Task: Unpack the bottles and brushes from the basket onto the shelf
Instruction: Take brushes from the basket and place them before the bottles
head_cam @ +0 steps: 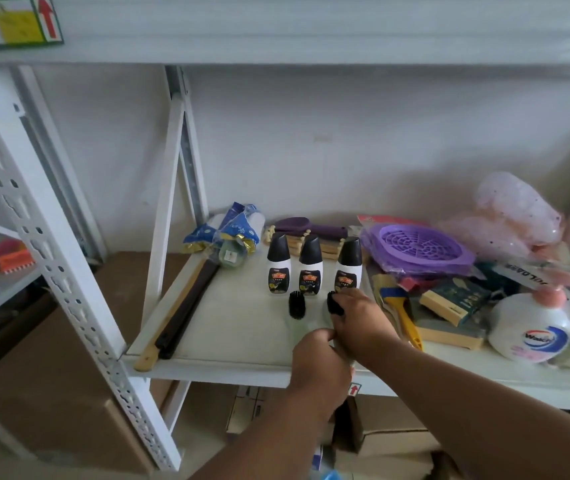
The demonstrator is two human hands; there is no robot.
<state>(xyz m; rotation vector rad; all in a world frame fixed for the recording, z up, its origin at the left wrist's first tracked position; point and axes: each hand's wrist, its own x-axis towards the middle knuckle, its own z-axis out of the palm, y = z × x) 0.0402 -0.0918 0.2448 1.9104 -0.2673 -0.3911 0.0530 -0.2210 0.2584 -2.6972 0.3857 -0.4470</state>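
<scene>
Currently: brush placement | right hand point(356, 320) fingers closed on black brush point(335, 304), near the right bottle point(348, 268) | left hand point(318, 365) curled at shelf point(228, 341) edge, contents unclear | second brush point(296, 304) stands left | handling: light, rigid; grip clear handle, not bristles.

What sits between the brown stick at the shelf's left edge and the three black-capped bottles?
Head view: only bare white shelf lies between the brown stick and the bottles.
</scene>
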